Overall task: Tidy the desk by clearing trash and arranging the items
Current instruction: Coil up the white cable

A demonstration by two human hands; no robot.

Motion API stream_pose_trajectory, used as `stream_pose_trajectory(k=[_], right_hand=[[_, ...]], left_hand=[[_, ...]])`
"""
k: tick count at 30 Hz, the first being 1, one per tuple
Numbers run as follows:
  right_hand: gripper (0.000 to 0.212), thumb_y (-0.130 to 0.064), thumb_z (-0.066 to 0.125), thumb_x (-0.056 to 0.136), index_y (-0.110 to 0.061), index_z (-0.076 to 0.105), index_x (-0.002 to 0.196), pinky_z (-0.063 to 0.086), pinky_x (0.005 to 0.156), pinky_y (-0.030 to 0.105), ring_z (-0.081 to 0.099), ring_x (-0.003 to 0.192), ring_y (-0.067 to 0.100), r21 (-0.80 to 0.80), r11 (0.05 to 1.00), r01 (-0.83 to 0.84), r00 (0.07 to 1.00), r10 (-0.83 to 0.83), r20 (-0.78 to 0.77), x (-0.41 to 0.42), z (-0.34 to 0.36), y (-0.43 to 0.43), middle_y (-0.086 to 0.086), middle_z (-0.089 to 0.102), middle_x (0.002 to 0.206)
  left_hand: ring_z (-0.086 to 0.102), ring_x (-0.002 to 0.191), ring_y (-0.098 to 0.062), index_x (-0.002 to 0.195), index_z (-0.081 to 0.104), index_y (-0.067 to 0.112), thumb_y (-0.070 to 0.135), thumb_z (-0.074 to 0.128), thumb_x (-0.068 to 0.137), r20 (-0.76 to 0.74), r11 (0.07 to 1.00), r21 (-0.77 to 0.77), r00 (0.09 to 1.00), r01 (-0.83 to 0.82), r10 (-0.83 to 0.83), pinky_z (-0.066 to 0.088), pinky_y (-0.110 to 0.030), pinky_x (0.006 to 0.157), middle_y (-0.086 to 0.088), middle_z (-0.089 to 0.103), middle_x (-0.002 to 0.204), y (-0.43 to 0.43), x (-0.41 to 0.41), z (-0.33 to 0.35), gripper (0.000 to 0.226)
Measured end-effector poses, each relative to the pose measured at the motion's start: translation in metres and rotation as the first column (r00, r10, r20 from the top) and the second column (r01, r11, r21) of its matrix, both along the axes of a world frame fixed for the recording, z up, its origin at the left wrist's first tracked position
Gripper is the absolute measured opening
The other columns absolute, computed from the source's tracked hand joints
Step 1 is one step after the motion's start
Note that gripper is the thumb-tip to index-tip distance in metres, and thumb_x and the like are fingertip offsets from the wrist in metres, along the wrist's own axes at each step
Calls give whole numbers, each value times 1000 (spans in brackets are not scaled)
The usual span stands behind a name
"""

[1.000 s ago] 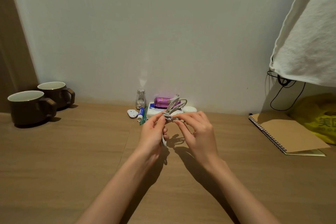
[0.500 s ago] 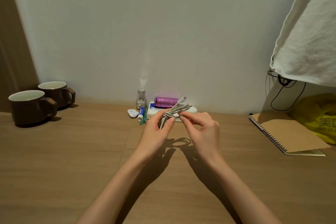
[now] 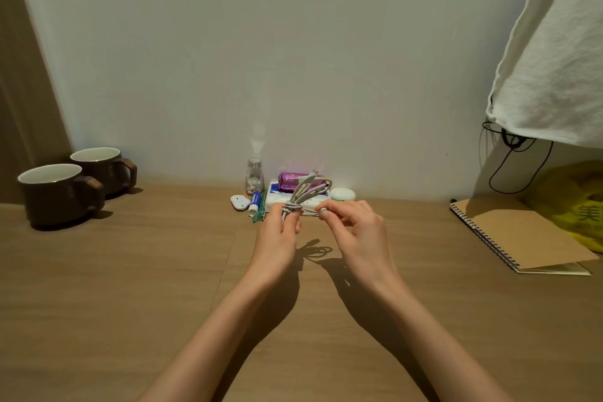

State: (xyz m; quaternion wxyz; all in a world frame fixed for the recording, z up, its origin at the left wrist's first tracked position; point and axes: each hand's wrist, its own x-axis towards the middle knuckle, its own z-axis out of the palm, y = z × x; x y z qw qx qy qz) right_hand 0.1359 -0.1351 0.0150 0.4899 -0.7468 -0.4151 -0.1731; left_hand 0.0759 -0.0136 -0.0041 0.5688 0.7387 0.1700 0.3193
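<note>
1. Left of frame: two dark brown ceramic mugs (image 3: 55,192) stand close together by the wall on the light wooden desk (image 3: 130,271).
2. Centre, at the wall: a small clear glass bottle (image 3: 254,176), a blue-and-white tube (image 3: 255,203) and a white tissue pack (image 3: 277,199) with a purple foil packet (image 3: 290,180) on top form one cluster.
3. The left hand (image 3: 277,238) grasps the coiled white charging cable (image 3: 305,196) at its wrapped waist. The coil is lifted clear of the desk, just in front of the cluster, with its shadow on the wood below.
4. The right hand (image 3: 355,228) pinches the cable's loose tail between thumb and forefinger, just right of the waist.
5. Assessment: the step appears to be securing the coil.
   - The left pinch should hold the waist firm.
   - The right should draw the tail snug rather than tight, then tuck the end under a turn.
   - The loops should be left even, with no sharp bend at the plug.
   - The bottle stands near, so movements should be small.
6. Right of frame: a brown-covered spiral notebook (image 3: 522,235) lies flat beside a yellow plastic bag (image 3: 574,206).
</note>
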Motion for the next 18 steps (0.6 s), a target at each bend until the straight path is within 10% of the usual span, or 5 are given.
stream_pose_trajectory(k=[9,18], right_hand=[[20,-22,72,84,-25,74,104,46,74,12,58,91,1,5,998,57,998,-58,27,6,0,-7,-17,68,93],[22,-22,80,75,-17,77,97,47,64,29,49,79,8,-33,987,158,946,-142,292,11,-7,-5,-3,75,84]], left_hand=[[57,78,-14,111,48,14,25,54,94,-46,977,-180,992,110,-120,49,-26,63,-9,61,101,5,-13,9,21],[63,86,-3,98,64,21,25,62,89,-21,964,262,999,38,-33,53,-22,73,11,67,90,-2,-13,2,10]])
